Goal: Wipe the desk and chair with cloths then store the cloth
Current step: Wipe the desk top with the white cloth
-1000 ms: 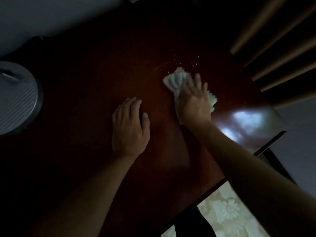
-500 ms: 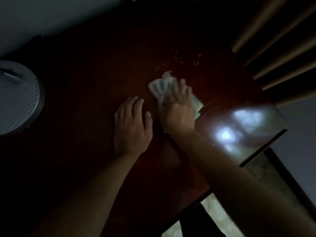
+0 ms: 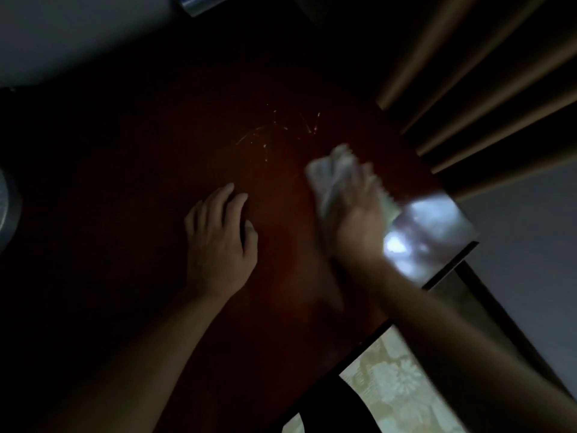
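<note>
The room is dim. A dark reddish wooden desk [image 3: 156, 151] fills most of the view. My right hand [image 3: 352, 210] presses a pale crumpled cloth [image 3: 327, 170] flat on the desk near its right edge; both are blurred by motion. My left hand [image 3: 218, 235] lies flat on the desk, palm down, fingers slightly apart, holding nothing. Thin light scratches or streaks [image 3: 274, 132] show on the wood just beyond the cloth. A bright reflection [image 3: 427, 232] glints on the desk's right corner.
Curtain folds [image 3: 484, 82] hang at the upper right, close to the desk's edge. A round grey lid-like object [image 3: 4, 207] sits at the far left edge. Pale patterned fabric [image 3: 396, 389] and a dark curved shape [image 3: 324, 407] lie below the desk's near edge.
My right hand swept the cloth left toward my left hand, then back right toward the desk's right edge. My left hand stayed planted. The view shifted slightly.
</note>
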`<state>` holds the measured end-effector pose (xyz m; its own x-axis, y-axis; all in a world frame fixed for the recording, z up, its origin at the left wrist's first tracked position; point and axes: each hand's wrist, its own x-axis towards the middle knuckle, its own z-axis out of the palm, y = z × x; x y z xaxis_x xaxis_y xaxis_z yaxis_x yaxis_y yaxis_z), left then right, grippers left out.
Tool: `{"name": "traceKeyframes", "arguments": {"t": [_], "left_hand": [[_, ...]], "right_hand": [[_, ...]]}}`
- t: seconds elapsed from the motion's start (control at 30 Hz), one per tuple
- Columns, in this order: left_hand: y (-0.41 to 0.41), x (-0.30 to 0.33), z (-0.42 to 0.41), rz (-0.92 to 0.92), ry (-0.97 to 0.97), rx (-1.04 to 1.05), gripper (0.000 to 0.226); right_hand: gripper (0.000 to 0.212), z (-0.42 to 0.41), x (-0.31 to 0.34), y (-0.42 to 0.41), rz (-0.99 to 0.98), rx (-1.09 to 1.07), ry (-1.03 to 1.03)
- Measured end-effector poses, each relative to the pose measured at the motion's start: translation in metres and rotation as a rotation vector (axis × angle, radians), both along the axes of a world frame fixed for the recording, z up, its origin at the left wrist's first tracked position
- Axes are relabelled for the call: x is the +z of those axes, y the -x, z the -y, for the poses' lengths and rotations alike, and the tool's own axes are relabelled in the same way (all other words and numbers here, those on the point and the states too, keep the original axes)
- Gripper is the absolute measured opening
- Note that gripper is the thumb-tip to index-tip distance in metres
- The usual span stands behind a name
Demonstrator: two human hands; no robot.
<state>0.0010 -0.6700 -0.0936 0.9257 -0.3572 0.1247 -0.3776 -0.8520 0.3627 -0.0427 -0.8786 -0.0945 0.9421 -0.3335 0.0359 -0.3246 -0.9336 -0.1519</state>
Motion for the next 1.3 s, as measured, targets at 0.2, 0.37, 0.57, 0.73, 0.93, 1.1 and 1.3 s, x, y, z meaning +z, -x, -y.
{"name": "traceKeyframes", "arguments": {"t": [0.2, 0.37, 0.57, 0.73, 0.93, 1.1, 1.3], "left_hand": [[-0.004, -0.004, 0.018, 0.020, -0.053, -0.034, 0.041], [-0.003, -0.003, 0.021, -0.002, -0.083, -0.021, 0.042], [-0.003, -0.003, 0.020, 0.001, -0.085, -0.016, 0.043], [-0.003, -0.004, 0.021, 0.001, -0.074, -0.014, 0.042], [-0.003, -0.004, 0.021, -0.008, -0.039, -0.007, 0.040], [-0.012, 0.009, 0.010, -0.039, 0.058, 0.037, 0.044], [-0.059, 0.014, -0.027, -0.006, -0.002, 0.193, 0.039]], "right_hand": [[0.052, 0.001, -0.001, 0.023, 0.008, 0.344, -0.066], [0.052, 0.101, 0.007, -0.024, -0.034, -0.186, 0.007], [0.049, -0.007, -0.005, 0.032, 0.017, 0.274, -0.078], [0.049, 0.084, -0.001, -0.010, -0.008, -0.047, 0.025], [0.051, 0.012, -0.002, 0.034, 0.045, -0.124, -0.046], [0.056, -0.103, -0.005, 0.036, 0.019, 0.363, -0.152], [0.056, -0.085, 0.003, -0.065, -0.032, 0.301, -0.070]]}}
